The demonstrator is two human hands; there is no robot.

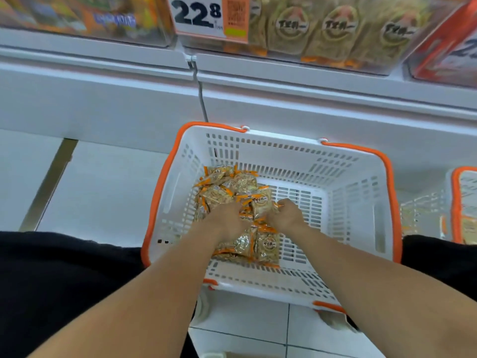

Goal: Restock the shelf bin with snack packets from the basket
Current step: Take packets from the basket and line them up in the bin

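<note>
A white basket with orange handles stands on the floor below me. A heap of tan snack packets with orange ends lies in its left half. Both my hands reach down into the heap. My left hand curls its fingers into the packets on the left. My right hand grips packets from the right, one packet standing up between the two hands. Above, the clear shelf bin holds the same kind of packets behind its front wall.
A white shelf ledge runs across above the basket, with a price tag reading 22.8. Other clear bins sit left and right. A second orange-rimmed basket stands at the right edge. My dark-clothed knees flank the basket.
</note>
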